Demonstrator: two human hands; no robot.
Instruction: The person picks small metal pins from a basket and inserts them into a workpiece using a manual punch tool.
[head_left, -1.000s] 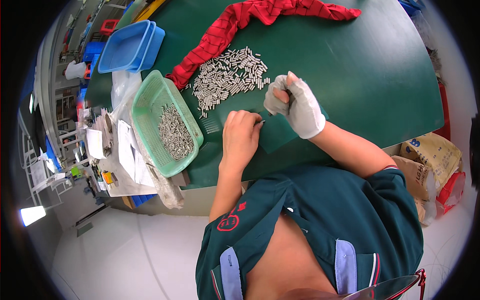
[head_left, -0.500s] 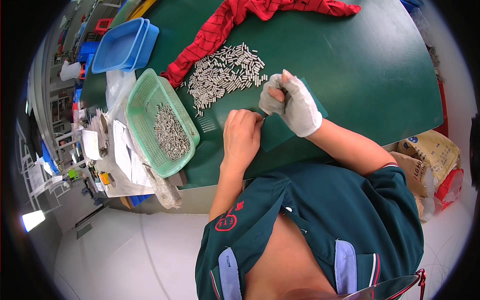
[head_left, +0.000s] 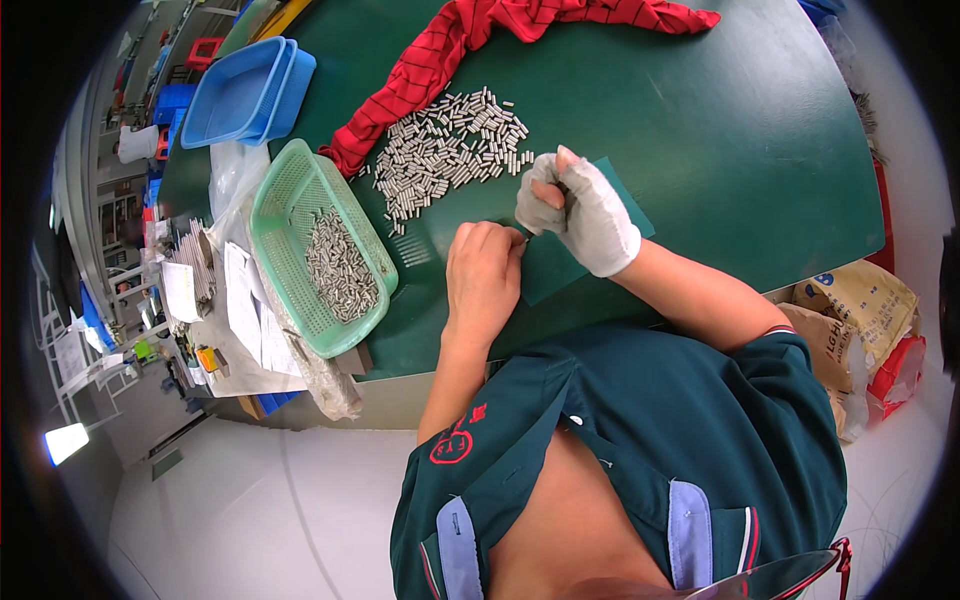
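Note:
My bare left hand (head_left: 482,270) rests on the green table (head_left: 740,130), its thumb and fingertips pinched together. What they hold is too small to make out. Close beside it, my right hand (head_left: 585,212) wears a whitish glove with bare fingertips and is curled like a fist. A small dark tip shows between the two hands; the rest of whatever the right hand grips is hidden. Beneath the right hand lies a flat green sheet (head_left: 628,190). Just beyond my left hand, a short row of small pins (head_left: 392,252) lies near a loose heap of short metal pins (head_left: 440,150).
A light green mesh basket (head_left: 268,215) with more metal pins stands left of my left hand. Stacked blue baskets (head_left: 225,95) are farther back. A red checked cloth (head_left: 405,85) curves behind the heap. Papers (head_left: 245,300) lie at left; sacks (head_left: 860,310) stand at right.
Both hands stay nearly in place, fingers still closed. The whole view has shifted very slightly; nothing else visibly differs.

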